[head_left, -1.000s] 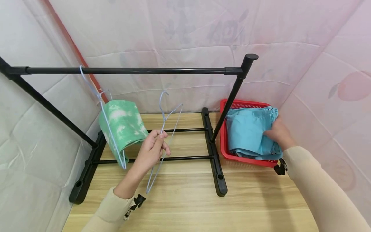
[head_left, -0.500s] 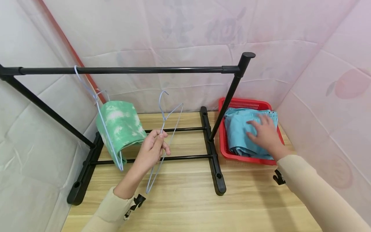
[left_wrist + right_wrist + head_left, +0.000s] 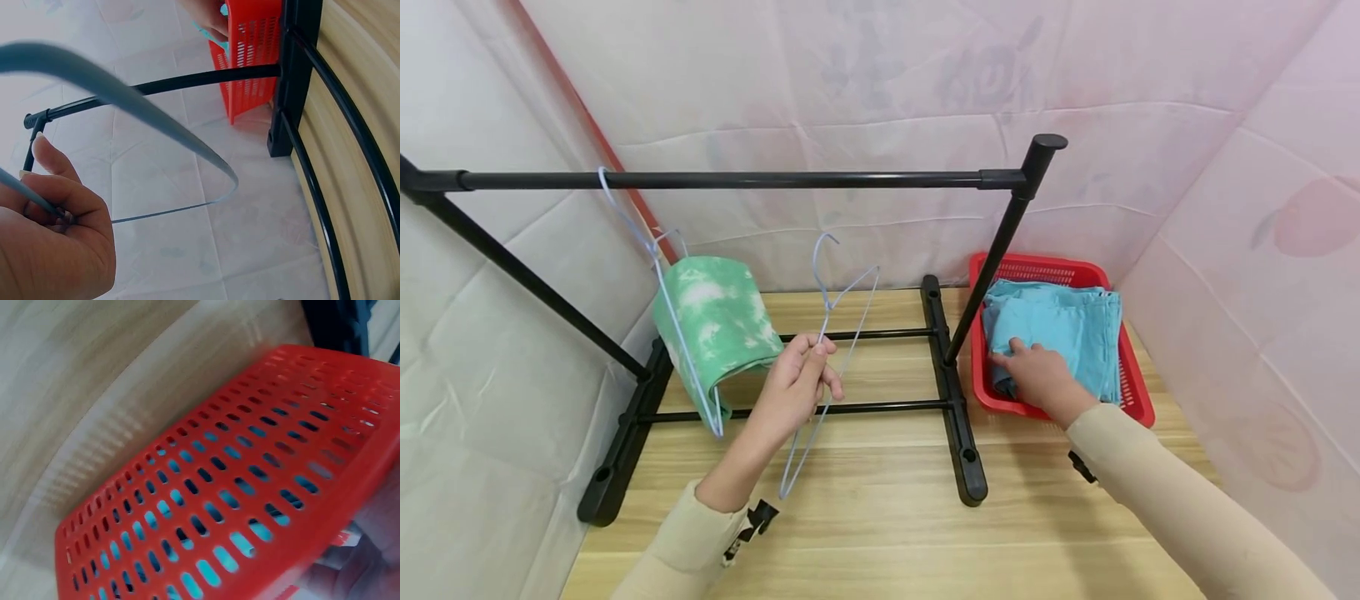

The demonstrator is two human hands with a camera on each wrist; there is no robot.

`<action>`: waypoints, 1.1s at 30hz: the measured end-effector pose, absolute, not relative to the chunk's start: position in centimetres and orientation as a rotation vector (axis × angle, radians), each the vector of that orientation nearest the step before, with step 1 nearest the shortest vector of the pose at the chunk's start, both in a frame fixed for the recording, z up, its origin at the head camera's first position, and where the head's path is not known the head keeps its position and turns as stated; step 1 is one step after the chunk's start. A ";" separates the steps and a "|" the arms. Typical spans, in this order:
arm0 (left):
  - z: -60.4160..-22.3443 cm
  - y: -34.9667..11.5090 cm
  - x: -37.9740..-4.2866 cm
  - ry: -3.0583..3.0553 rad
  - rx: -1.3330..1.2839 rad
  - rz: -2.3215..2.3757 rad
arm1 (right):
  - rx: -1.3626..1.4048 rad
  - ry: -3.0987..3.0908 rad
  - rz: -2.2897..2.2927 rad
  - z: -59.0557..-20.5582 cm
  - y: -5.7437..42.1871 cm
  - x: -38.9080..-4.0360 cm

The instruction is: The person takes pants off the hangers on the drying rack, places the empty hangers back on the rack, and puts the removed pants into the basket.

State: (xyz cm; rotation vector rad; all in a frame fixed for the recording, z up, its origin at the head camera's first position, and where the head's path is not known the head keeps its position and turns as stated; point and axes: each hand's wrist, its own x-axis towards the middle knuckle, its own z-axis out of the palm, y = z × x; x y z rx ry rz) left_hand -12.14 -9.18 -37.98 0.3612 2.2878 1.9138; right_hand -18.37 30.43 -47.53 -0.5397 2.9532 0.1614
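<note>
My left hand (image 3: 801,379) grips a thin pale-blue wire hanger (image 3: 823,321) by one side, its hook pointing up. Seen from the left wrist, the fingers curl round the hanger's wire (image 3: 156,119), which loops out in front. At the right, my right hand (image 3: 1039,377) reaches over the front of a red basket (image 3: 1138,392), its fingers at the left edge of folded blue cloth (image 3: 1063,321). Part of that hand is behind the basket wall (image 3: 206,481) in the right wrist view; I cannot tell whether it pinches the cloth.
A black rack (image 3: 760,181) spans the wooden surface (image 3: 880,533), its right foot (image 3: 958,417) close beside the basket. On its top bar hangs another pale-blue hanger (image 3: 666,287) bearing a green-and-white cloth (image 3: 715,312). Pale sheeting (image 3: 887,83) encloses the back and sides.
My right hand has left the right side of the blue cloth and moved across it to the left front edge. The left hand still holds the hanger in nearly the same place.
</note>
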 end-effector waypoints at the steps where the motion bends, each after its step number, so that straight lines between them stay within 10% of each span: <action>1: -38.0 -9.2 -12.1 2.293 0.361 1.911 | -0.549 2.974 0.141 -47.6 30.6 -18.4; 33: -38.0 -9.0 -12.0 2.290 0.369 1.898 | -0.375 2.731 -0.534 -46.6 31.2 -19.9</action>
